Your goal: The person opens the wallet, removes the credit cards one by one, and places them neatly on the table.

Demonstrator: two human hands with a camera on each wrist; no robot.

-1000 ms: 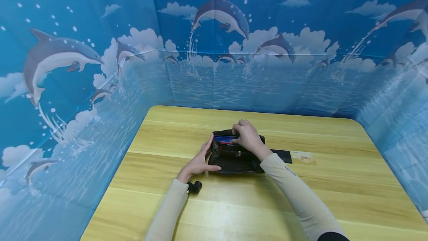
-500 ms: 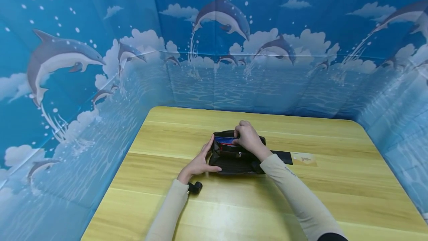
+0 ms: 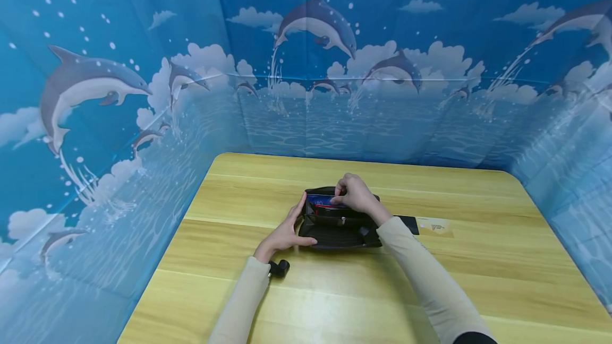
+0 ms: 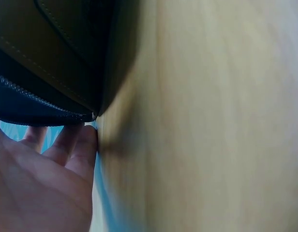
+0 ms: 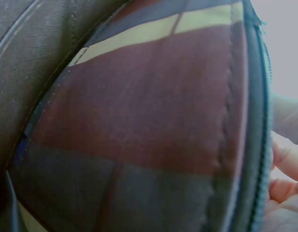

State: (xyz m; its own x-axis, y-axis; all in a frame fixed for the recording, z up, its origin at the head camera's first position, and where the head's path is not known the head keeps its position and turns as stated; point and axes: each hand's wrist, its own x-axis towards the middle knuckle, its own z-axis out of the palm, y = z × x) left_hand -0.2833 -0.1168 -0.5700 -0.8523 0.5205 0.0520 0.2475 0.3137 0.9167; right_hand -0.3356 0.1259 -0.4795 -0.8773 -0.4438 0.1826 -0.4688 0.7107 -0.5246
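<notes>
**Open wallet between my two hands**

The black wallet [image 3: 337, 221] lies open on the wooden surface [image 3: 468, 280], about midway across it and a little towards the far edge. Its zip edge runs along the outside, and in the upper compartment a blue card [image 3: 321, 200] with a strip of red below it shows above the dark lining.

My right hand [image 3: 356, 198] is over the top of the wallet with its fingers curled down into that upper compartment, fingertips on the blue card; I cannot tell whether they truly pinch it or only press on it. The right wrist view is filled with the wallet's interior [image 5: 139, 121], all dark fabric, a maroon panel and a pale yellowish band, with the zip at the right.

My left hand [image 3: 286, 231] braces the left end of the wallet, fingers straight along its side and the thumb laid at the near corner. From the left wrist, the fingers [image 4: 67, 145] lie beside the wallet's zipped edge [image 4: 37, 96].

Just right of the wallet, a flat black card [image 3: 406, 223] lies on the surface, and beside it a tan card [image 3: 434, 225]. Blue backdrop sheets printed with dolphins [image 3: 315, 17] and clouds wall in the surface on three sides.
</notes>
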